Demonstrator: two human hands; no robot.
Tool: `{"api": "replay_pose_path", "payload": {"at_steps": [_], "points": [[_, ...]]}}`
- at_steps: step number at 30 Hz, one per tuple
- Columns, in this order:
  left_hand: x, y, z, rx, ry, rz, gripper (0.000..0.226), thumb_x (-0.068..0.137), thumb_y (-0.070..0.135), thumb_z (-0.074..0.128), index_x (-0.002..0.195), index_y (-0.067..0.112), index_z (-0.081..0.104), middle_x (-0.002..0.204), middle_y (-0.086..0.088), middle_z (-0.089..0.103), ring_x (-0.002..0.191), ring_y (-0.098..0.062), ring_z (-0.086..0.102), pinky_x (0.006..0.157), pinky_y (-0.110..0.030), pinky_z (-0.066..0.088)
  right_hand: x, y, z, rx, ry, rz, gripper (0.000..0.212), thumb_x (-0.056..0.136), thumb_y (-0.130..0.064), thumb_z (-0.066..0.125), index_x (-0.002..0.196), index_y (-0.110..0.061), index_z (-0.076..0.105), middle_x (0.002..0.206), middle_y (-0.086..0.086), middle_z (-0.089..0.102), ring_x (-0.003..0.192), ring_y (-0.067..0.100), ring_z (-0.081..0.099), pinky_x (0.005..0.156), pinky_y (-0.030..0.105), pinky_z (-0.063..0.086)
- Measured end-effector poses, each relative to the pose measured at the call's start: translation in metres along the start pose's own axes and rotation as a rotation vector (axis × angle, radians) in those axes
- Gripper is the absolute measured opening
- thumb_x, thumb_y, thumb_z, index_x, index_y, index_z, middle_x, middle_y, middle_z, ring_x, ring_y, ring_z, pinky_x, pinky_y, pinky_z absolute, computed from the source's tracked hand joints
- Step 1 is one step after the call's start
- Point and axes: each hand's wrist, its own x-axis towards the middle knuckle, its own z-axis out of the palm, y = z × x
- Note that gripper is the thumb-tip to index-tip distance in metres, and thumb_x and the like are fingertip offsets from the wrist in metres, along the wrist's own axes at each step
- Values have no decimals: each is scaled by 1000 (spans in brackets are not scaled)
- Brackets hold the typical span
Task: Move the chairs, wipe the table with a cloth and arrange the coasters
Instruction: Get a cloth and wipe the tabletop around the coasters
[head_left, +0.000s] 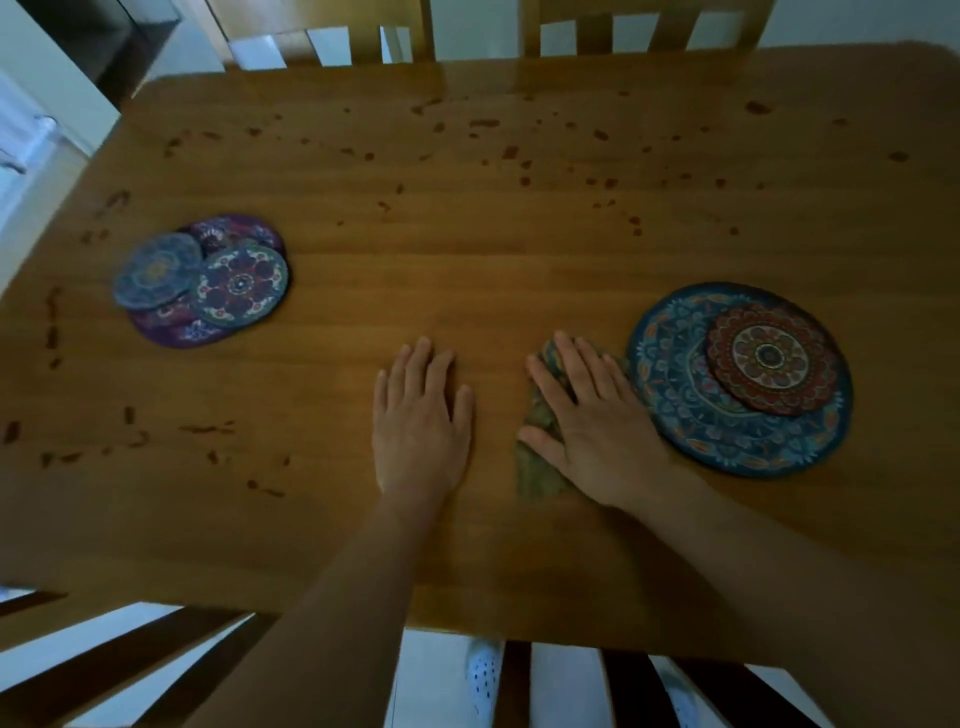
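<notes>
View: head camera, looking down on the surface (467, 260)
Left hand (421, 421): lies flat on bare wood near the front middle, fingers straight and close together, holding nothing
Right hand (587, 426): lies flat on the cloth, fingers straight and slightly spread, pressing it down without gripping it
Cloth (535, 478): greenish and crumpled, mostly hidden under the right hand, right of the left hand and apart from it; whether it touches the blue mat I cannot tell
Blue mat (675, 426): large and round, at the right, just beside the right hand
Red coaster (769, 358): lies on the blue mat, toward its far right part
Purple mat (171, 332): at the left, well apart from both hands
Grey coaster (156, 270): on the purple mat, left part
Dark coaster (244, 286): on the purple mat, right part, overlapping the grey coaster
Stains (483, 123): reddish spots scattered over the far half and the left side
Far chairs (600, 34): two backs at the far edge
Near chair (628, 696): dark slats below the near edge
</notes>
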Motion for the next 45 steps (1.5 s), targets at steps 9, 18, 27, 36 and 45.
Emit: {"api": "replay_pose_path", "payload": {"at_steps": [9,18,27,36,45], "points": [[-1,-3,3,-71,37,45,50,101,46,30,145,24,41,159,1,30,149,-18,18,122,-41,13,143,2,-28,58,-47,309,72,96,-65,15,155,-27,-2,161,5,-20,148,27,-16,120,45,-7],[-1,-8,2,-294,101,-3,35,103,28,40,132,16,53,149,-3,43,142,-20,33,120,-41,22,78,-44,-14,71,-18,-200,68,98,-54,15,155,-26,-8,162,-6,-14,148,12,-16,120,37,-8],[-7,-44,-9,-209,96,136,33,96,27,49,124,15,62,142,-1,53,137,-19,42,113,-43,36,79,-22,-20,60,-22,67,71,97,-61,20,155,-26,-1,163,-1,-11,150,20,-9,120,39,-4],[-14,-56,-6,-145,42,176,44,101,33,40,141,16,48,154,0,38,146,-15,25,121,-38,21,213,-83,-30,50,-25,98,86,93,-70,24,155,-20,-7,162,5,-15,149,26,-14,120,46,-8],[-15,-56,-14,-169,5,166,42,102,33,41,140,18,48,151,2,41,145,-14,27,121,-34,16,217,-140,-26,51,-88,-412,76,98,-59,31,156,-23,-1,163,0,-14,149,20,-15,120,43,-7]]}}
